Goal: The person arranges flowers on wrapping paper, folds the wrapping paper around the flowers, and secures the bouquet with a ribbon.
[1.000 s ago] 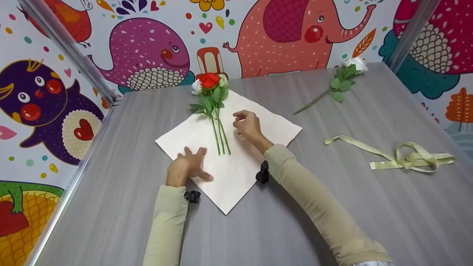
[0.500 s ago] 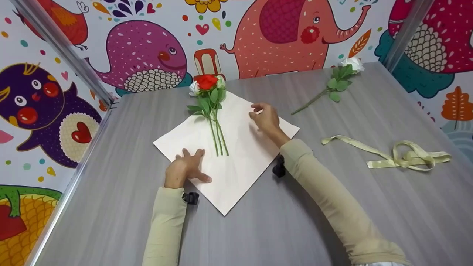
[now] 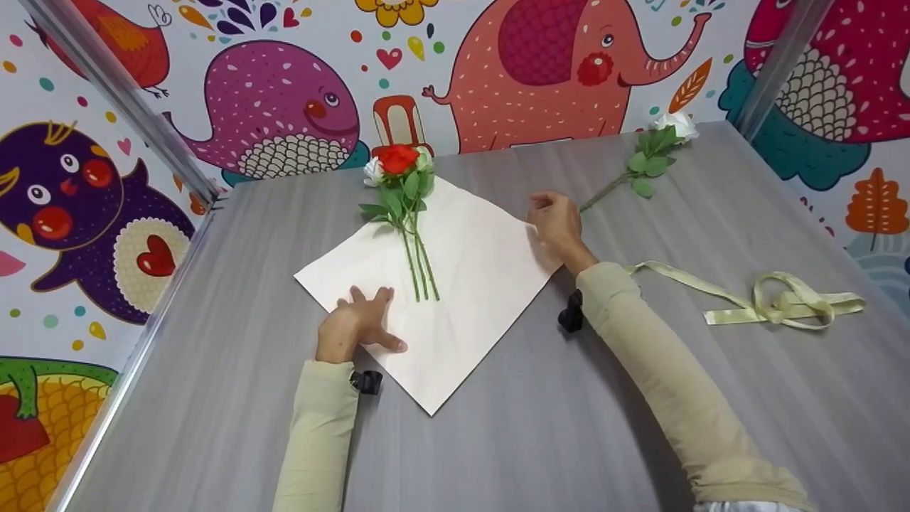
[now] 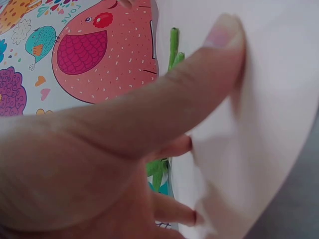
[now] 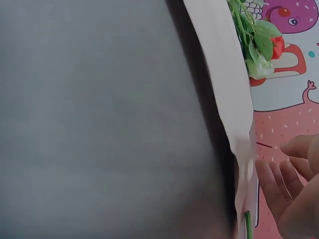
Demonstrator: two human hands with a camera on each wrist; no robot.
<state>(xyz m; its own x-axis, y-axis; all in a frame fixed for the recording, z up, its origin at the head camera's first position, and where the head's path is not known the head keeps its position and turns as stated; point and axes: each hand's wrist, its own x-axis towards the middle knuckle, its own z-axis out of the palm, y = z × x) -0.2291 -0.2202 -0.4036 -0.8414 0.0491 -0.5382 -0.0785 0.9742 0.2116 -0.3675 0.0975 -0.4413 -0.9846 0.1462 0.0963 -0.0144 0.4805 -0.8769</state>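
A square sheet of pale pink paper [image 3: 476,313] lies cornerwise on the table. Across its upper left part rest several flower stems [image 3: 419,267], topped by a red rose [image 3: 398,159] between a white bloom [image 3: 373,171] and a pale green one [image 3: 424,158]. My left hand [image 3: 359,327] presses the lower left of the sheet with spread fingers; its thumb [image 4: 199,79] touches the paper in the left wrist view. Over the sheet's right corner, my right hand [image 3: 558,224] has loosely bent fingers with nothing between them, and covers that corner.
A single white rose [image 3: 675,128] lies at the back right, its stem end [image 3: 590,203] close beside my right hand. A looped pale yellow ribbon [image 3: 782,306] lies on the table to the right. A wall with cartoon animals [image 3: 547,85] bounds the back.
My right hand has moved right, from beside the stems across the paper to its right corner. My left hand, the paper and the flowers stay in place.
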